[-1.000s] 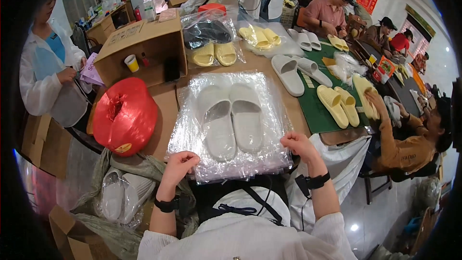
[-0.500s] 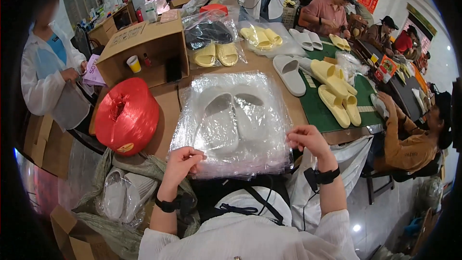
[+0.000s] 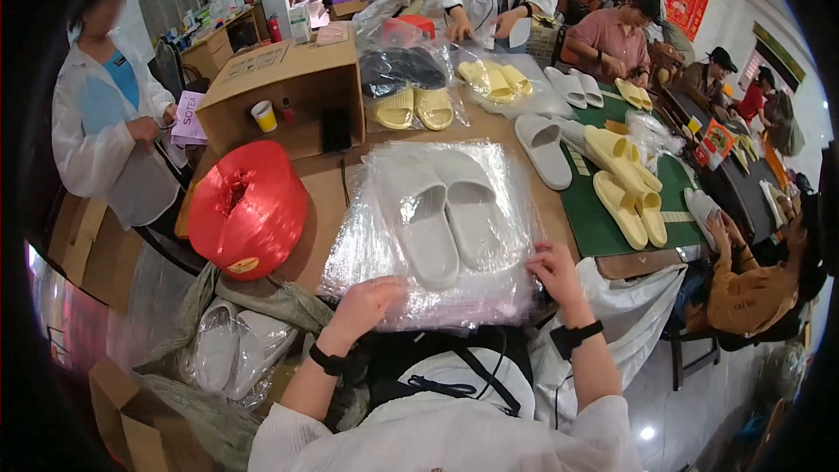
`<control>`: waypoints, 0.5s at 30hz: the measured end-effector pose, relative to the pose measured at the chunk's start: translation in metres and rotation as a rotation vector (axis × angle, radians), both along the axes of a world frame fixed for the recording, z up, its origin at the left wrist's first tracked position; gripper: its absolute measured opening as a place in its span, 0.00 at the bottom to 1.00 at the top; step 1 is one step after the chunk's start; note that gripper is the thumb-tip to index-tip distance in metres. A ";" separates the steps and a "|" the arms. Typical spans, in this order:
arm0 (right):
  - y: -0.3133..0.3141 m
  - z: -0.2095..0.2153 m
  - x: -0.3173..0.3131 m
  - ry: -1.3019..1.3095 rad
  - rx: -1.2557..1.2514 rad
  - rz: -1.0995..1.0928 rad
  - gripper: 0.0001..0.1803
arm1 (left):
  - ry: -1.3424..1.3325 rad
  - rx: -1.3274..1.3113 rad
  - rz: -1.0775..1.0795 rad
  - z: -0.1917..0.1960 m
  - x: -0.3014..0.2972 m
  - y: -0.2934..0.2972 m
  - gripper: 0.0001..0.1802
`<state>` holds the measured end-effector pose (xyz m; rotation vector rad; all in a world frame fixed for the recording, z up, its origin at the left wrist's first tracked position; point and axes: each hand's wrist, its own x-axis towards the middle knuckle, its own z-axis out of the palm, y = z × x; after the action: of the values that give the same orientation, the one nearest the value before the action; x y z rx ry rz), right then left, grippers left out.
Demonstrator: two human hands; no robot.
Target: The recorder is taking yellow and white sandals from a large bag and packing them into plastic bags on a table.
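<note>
A pair of grey slippers (image 3: 426, 232) lies on a stack of clear plastic bags (image 3: 354, 253), seemingly inside the top bag, with glare across the film. My left hand (image 3: 365, 304) is at the stack's near edge, left of the slippers' heels; its fingers are closed on the film and slightly blurred. At the right edge, my right hand (image 3: 556, 273) has its fingers curled on the clear plastic bag. The fingertips of both hands are partly hidden by film and glare.
A red roll of plastic twine (image 3: 249, 210) and a cardboard box (image 3: 280, 79) stand left. Yellow slippers (image 3: 625, 205) rest on a green mat (image 3: 594, 232) at right. Bagged grey slippers (image 3: 236, 345) lie in a sack below. Several people work around the table.
My left hand has moved right along the near edge of the bag. My right hand has closed in on the right edge. The slippers show more clearly, and the whole view has shifted slightly.
</note>
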<state>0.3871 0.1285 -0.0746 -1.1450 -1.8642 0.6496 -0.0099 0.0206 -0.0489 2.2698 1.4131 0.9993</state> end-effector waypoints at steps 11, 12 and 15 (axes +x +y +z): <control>-0.076 0.058 -0.052 0.306 -0.517 0.069 0.09 | -0.214 0.200 0.056 0.034 0.028 0.006 0.06; -0.080 0.067 -0.060 0.368 -0.820 0.245 0.18 | -0.215 0.197 0.049 0.039 0.034 0.003 0.06; -0.077 0.047 -0.075 0.882 -1.175 0.495 0.27 | -0.223 0.196 0.012 0.059 0.046 -0.006 0.09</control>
<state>0.3117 0.0515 -0.0281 -0.7396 -0.8767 2.2723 0.0362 0.0150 0.0106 2.1984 1.2868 1.4017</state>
